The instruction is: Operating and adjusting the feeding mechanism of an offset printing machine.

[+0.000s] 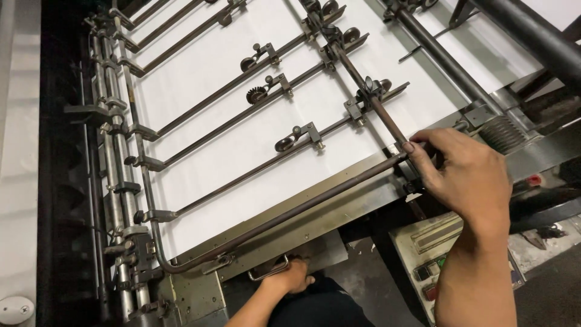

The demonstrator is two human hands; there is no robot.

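A: Surface first. What's on the left?

B: Far left, a pale ledge with a round white cap at its bottom corner. Next to it a dark gap, then a column of shafts with clamps running top to bottom. All bare steel, worn and dull.

A: And the bed?

B: A white sheet covers the feed table, lying flat, with a faint crease near the middle. Thin rods cross it diagonally, each carrying a small wheel; wheels sit on the paper. A cross bar runs over the rods toward the upper left.

A: Front edge?

B: A long brown rail follows the table's lower edge, curving up at its left end beside the shafts. Below it is a metal handle on the front panel.

A: Hands?

B: Left hand is low, under the table edge, fingers curled at that handle. Looks like it's gripping it, but the grasp is partly hidden, so I can't tell for sure. Right hand is at the rail's right end, where it meets the cross bar. Fingers wrapped round the rail, thumb on top, clenched on it.

A: Right side of the room?

B: A thick black roller top right, a coiled spring just past the hand, and a beige control box with red and green buttons under the forearm. Floor is dark and grimy.
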